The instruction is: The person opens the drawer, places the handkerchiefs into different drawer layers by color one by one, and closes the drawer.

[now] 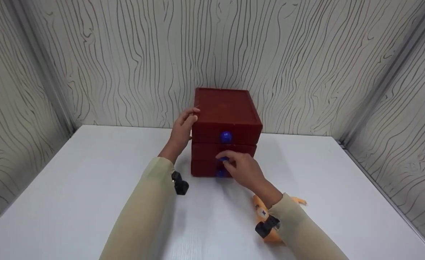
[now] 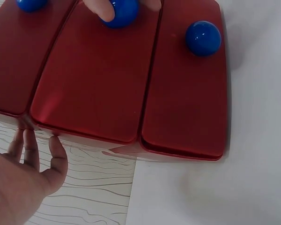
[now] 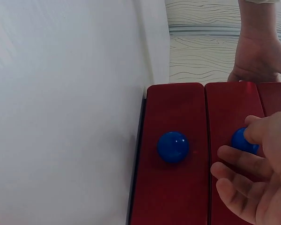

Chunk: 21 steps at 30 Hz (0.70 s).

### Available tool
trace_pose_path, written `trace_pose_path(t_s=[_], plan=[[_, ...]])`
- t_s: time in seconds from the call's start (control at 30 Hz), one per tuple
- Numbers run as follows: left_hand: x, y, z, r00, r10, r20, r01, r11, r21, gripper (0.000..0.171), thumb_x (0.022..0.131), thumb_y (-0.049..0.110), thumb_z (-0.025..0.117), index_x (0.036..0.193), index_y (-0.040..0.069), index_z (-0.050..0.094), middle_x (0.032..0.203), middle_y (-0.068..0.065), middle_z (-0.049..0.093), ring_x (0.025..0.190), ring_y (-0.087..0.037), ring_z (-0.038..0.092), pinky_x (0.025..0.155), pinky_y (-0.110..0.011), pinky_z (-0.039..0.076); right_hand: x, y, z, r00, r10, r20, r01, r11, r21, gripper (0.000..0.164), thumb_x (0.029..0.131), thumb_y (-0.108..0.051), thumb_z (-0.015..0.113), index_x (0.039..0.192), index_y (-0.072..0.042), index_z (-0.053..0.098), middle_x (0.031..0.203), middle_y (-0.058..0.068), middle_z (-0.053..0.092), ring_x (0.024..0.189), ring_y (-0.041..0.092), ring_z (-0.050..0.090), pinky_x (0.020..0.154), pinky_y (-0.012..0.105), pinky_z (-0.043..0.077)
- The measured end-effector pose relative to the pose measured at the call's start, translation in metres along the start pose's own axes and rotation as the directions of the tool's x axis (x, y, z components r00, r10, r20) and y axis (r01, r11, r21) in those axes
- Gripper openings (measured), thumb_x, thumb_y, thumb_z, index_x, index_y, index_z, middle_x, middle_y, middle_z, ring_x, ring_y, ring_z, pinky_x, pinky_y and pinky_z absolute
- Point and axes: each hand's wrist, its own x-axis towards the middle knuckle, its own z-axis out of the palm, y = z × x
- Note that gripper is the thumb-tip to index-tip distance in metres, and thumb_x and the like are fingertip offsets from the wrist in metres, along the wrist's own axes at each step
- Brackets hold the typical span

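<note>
A dark red chest of three drawers [image 1: 222, 104] stands on the white table, each drawer front bearing a round blue knob. My right hand [image 1: 245, 169] pinches the middle knob [image 3: 240, 139] between thumb and index finger, the other fingers spread beside it. Against the chest's left side rests my left hand [image 1: 180, 133], its fingertips touching the wall near the top edge [image 2: 30, 168]. The top knob [image 1: 226, 137] and bottom knob [image 2: 203, 38] are untouched. All three drawer fronts look pushed in, nearly flush with one another.
An orange item [image 1: 273, 236] with a white patch lies on the table [image 1: 100, 202] under my right wrist, partly hidden; its kind is unclear. Wood-grain patterned walls [image 1: 143, 61] stand behind the chest and at both sides.
</note>
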Motion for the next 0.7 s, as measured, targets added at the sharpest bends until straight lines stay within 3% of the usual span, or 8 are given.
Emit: trace_pose_path(t_s=[0.2,0.43,0.7], plan=[[0.0001,0.0000,0.0016,1.000,-0.003,0.001,0.003,1.000,-0.004,0.031,0.100,0.028,0.042,0.127,0.019,0.054,0.147,-0.001,0.041,0.125,-0.024,0.047,0.093,-0.062,0.043,0.0007,0.0002,0.0008,0.999,-0.008,-0.031,0.007,1.000,-0.014,0.020,0.092,-0.013,0.062,0.102,-0.027,0.072,0.095,-0.005,0.073,0.078,0.012,0.058,0.076,0.030,0.054],[-0.0014,0.0005,0.0011,1.000,-0.005,-0.001,0.005,1.000,0.028,0.033,0.101,0.032,0.040,0.129,0.021,0.053,0.149,0.001,0.039,0.130,-0.021,0.042,0.094,-0.058,0.043,0.0027,-0.0023,0.0017,1.000,0.011,-0.014,-0.011,1.000,-0.014,0.019,0.093,-0.013,0.062,0.102,-0.026,0.073,0.092,-0.002,0.073,0.072,0.012,0.056,0.068,0.029,0.051],[-0.0011,-0.0019,0.0043,0.999,0.033,-0.020,-0.032,0.999,0.007,0.036,0.103,0.032,0.041,0.134,0.022,0.054,0.146,0.005,0.045,0.112,-0.018,0.054,0.080,-0.035,0.047,0.0027,-0.0023,0.0022,1.000,0.008,-0.024,-0.008,1.000,-0.002,0.020,0.093,-0.012,0.061,0.102,-0.025,0.072,0.091,-0.001,0.073,0.072,0.012,0.057,0.069,0.029,0.052]])
